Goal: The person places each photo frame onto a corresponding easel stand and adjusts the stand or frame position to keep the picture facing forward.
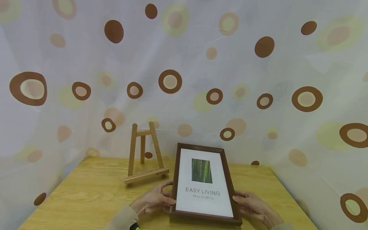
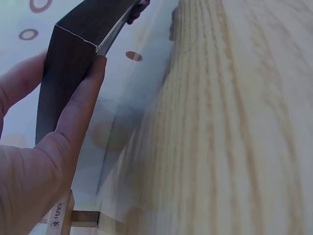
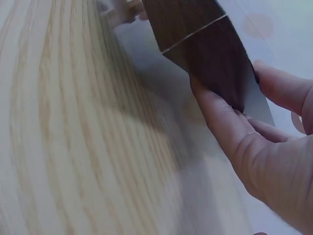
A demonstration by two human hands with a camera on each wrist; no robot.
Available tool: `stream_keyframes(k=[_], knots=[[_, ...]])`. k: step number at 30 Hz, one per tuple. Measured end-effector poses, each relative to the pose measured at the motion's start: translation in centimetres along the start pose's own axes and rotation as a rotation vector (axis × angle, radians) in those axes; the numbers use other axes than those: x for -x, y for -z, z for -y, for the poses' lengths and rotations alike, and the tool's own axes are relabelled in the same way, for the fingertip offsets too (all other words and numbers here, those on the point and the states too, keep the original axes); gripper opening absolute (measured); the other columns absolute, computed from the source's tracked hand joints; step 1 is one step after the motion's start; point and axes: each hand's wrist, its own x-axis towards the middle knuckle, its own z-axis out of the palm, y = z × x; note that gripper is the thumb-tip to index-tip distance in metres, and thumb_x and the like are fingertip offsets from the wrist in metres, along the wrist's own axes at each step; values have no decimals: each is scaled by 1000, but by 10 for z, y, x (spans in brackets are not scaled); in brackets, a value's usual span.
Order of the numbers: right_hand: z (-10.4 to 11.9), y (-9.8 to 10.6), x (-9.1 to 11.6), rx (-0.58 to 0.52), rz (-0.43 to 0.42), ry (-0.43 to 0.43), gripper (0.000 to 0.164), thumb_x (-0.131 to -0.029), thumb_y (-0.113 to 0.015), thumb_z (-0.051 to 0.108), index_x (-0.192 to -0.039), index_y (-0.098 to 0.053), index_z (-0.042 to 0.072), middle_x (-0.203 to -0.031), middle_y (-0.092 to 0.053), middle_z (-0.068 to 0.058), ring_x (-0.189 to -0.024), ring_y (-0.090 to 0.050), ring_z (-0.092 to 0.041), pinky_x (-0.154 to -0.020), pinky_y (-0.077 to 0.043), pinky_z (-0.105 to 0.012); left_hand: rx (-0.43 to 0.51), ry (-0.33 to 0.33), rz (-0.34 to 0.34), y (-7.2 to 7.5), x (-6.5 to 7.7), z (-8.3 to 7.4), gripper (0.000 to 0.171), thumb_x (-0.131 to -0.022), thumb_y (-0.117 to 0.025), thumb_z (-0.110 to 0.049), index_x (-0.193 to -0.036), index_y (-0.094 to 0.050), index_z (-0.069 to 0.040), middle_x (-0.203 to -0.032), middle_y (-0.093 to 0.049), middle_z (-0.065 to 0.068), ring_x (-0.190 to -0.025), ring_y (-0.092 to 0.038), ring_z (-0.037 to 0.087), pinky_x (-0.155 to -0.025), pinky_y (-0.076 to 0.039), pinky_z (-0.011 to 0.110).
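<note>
One frame (image 1: 206,187), clamped between left hand (image 1: 155,198) and right hand (image 1: 253,206), presumably for balance; underside contact unclear; easel (image 1: 146,176) beyond left grip.

We note the L. grip (image 2: 44,171), a bare hand, holding a dk.-brn. frame (image 2: 68,73) near one corner. We find one digit laid along the frame's RH edge, tip just below the corner jt., and a second against the LH edge. We record a thin, pale line across that jt. On the RH side we see the bench (image 2: 230,147), light wood w/ darker grain lines. Spotted backdrop (image 2: 132,76) shows btwn. frame and bench. At btm. L, just beside the grip, we log a wood strip (image 2: 59,215) w/ small printed lettering, plus a crossbar (image 2: 84,219) running R from it. Dk. shape at top, by the frame's far end: we can't ID.
</note>
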Motion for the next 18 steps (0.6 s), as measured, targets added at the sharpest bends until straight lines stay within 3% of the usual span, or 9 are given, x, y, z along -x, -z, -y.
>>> stream_keyframes(k=[3, 6, 8, 10, 14, 18], knots=[[2, -1, -1, 43, -15, 15, 81, -102, -50, 11, -145, 11, -21, -150, -27, -40, -123, -57, -30, -103, -48, -45, -10, -19, -10, 0, 1, -1, 90, -85, -64, 12, -154, -8, 2, -121, -62, 24, -89, -67, 20, -80, -59, 33], [4, -3, -1, 101, -28, 14, 83, -101, -52, 10, -146, 12, -19, -152, 0, -44, -129, -51, -33, -102, -50, -43, -28, -27, -20, 0, 1, -3, 84, -84, -64, 12, -151, -13, 10, -124, -60, 24, -93, -67, 21, -84, -59, 33], [5, -5, -2, 116, -28, 15, 84, -100, -53, 9, -147, 12, -16, -151, 10, -44, -129, -50, -33, -102, -51, -42, -35, -28, -22, 1, 2, -4, 78, -85, -64, 11, -148, -18, 15, -126, -58, 24, -96, -67, 21, -88, -58, 34], [6, -6, -2, 121, -14, 26, 85, -100, -54, 8, -148, 12, -15, -152, 7, -44, -127, -52, -31, -101, -51, -42, -43, -28, -21, 1, 3, -4, 73, -85, -64, 11, -145, -22, 18, -127, -57, 24, -96, -66, 20, -90, -58, 34], [7, -7, -3, 90, 30, 49, 86, -99, -54, 5, -150, 13, -10, -152, -22, -37, -119, -59, -30, -101, -51, -47, -38, -19, -28, 4, 5, -6, 74, -86, -64, 11, -146, -21, 17, -123, -60, 22, -95, -67, 20, -91, -57, 35], [6, -7, -2, 56, 81, 44, 90, -98, -54, 1, -151, 19, -2, -154, -20, -35, -116, -61, -30, -99, -52, -48, -40, -8, -40, 6, 7, -7, 77, -86, -65, 8, -149, -19, 12, -117, -62, 20, -93, -68, 19, -88, -58, 34]])
